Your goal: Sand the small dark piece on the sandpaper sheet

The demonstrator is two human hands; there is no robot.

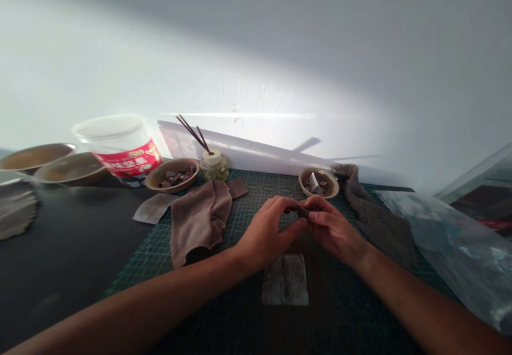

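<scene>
Between my two hands is a small dark brown piece (303, 212), stone-like in look, above the cutting mat. My left hand (272, 230) pinches it from the left with thumb and fingertips. From the other side, the fingers of my right hand (334, 230) close round it, hiding part of its shape. Below them on the mat lies a flat, greyish rectangular sheet (285, 281) with a streaky, worn surface. Just beyond my fingers stands a small bowl (335, 188) with brown chunks and a pale pointed scrap in it.
The green gridded cutting mat (136, 269) spans the table. A brown cloth (200, 219), another bowl of chunks (150, 180), a reed diffuser (214, 166) and a clear tub (124, 147) stand or lie leftward. A grey fuzzy cloth (380, 227) and plastic bag (464, 253) lie rightward.
</scene>
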